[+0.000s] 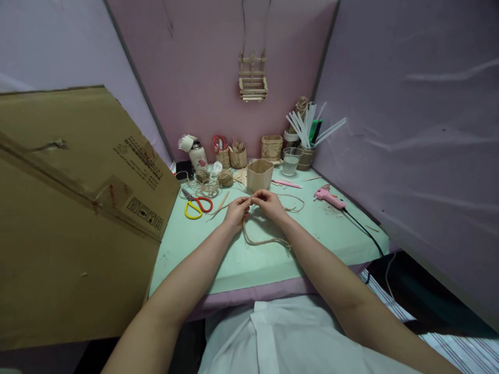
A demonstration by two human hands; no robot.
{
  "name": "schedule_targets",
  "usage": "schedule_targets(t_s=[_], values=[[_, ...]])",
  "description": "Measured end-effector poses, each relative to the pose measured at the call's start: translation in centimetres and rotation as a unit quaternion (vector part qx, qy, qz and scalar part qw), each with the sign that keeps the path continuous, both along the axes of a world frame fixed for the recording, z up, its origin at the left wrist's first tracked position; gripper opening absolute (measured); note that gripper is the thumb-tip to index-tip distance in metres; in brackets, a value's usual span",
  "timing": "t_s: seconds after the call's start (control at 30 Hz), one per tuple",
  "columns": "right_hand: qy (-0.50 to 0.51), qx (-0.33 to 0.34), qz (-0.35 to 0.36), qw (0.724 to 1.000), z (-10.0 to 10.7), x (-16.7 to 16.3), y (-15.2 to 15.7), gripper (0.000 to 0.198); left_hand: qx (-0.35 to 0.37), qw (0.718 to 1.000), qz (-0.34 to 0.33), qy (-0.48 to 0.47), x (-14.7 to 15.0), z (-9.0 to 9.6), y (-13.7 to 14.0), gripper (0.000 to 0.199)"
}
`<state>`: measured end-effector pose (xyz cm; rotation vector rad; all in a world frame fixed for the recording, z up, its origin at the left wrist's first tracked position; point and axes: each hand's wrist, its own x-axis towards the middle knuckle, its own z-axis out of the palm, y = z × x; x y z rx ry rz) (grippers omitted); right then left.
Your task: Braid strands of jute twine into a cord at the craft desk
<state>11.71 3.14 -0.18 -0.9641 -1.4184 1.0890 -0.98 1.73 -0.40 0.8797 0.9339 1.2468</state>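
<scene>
Both hands meet over the middle of the table, fingertips nearly touching. My left hand (237, 212) is closed in a pinch on jute twine (267, 242), and a loop of it hangs below, towards the table's front. My right hand (268, 203) pinches the same twine beside the left fingertips. More of the cord curls out on the table to the right of the hands. Just behind the fingers stands an open cup made of wooden craft sticks (260, 177). Scissors (198, 203) with a red and a yellow handle lie left of my left hand.
A pink glue gun (329, 197) lies at the right, its cable over the table edge. Twine balls (225, 178), a bottle (198, 155), a water cup (291, 161) and a pot of white glue sticks (306, 156) line the back. A large cardboard sheet (78, 218) stands at the left.
</scene>
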Motion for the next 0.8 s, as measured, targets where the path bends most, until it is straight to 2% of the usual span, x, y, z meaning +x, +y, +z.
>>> schedule_targets(t_s=[0.1, 0.2, 0.3, 0.37, 0.47, 0.57, 0.67, 0.8], values=[[0.061, -0.06, 0.005, 0.996, -0.1, 0.1, 0.1, 0.025, 0.021, 0.999, -0.004, 0.038, 0.2, 0.0, -0.1, 0.027], [0.132, -0.13, 0.034, 0.982, -0.1, 0.2, 0.1, 0.031, 0.069, 0.991, 0.017, 0.116, 0.4, -0.1, -0.1, 0.023], [0.145, -0.154, 0.052, 0.976, -0.3, 0.2, 0.1, 0.033, 0.126, 0.969, 0.045, 0.21, 0.4, -0.2, -0.1, 0.014], [0.13, -0.156, 0.045, 0.978, -0.4, 0.2, 0.1, 0.033, 0.152, 0.949, 0.04, 0.272, 0.2, -0.2, -0.1, 0.014], [0.12, -0.148, 0.001, 0.982, -0.7, 0.2, 0.4, 0.033, 0.166, 0.924, 0.021, 0.343, 0.1, -0.3, -0.2, 0.019], [0.138, -0.123, -0.074, 0.98, -0.9, 0.3, 0.8, 0.03, 0.187, 0.912, 0.004, 0.366, 0.5, -0.3, -0.5, 0.016], [0.147, -0.103, -0.139, 0.974, -1.0, 0.5, 1.2, 0.027, 0.199, 0.907, -0.01, 0.371, 1.2, -0.2, -0.8, 0.016], [0.158, -0.098, -0.18, 0.966, -1.0, 0.5, 1.4, 0.024, 0.19, 0.916, -0.022, 0.354, 1.7, 0.2, -1.0, 0.015]])
